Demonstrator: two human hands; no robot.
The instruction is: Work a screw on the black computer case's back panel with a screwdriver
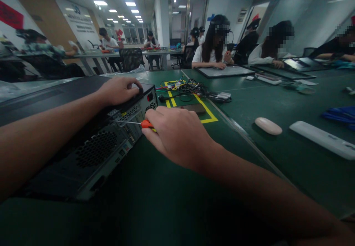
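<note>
A black desktop computer case (pixel 100 153) lies on its side at the left, its rear panel with vent grilles and ports turned towards me. My left hand (pixel 120 91) rests on the top near the far rear corner, fingers curled down at the edge. In my right hand (pixel 177 135) is a screwdriver (pixel 146 124) with an orange handle, gripped between thumb and fingers. Its thin metal shaft points left, and the tip is at the rear panel near the upper edge. Whether the tip sits in a screw I cannot tell.
Bundled cables (pixel 194 87) lie beyond the case near yellow tape (pixel 209 119) on the green table (pixel 244 172). At the right are a pale mouse (pixel 268 126), a white power strip (pixel 321 139) and blue cloth-like material (pixel 341 116). Several people sit working farther back.
</note>
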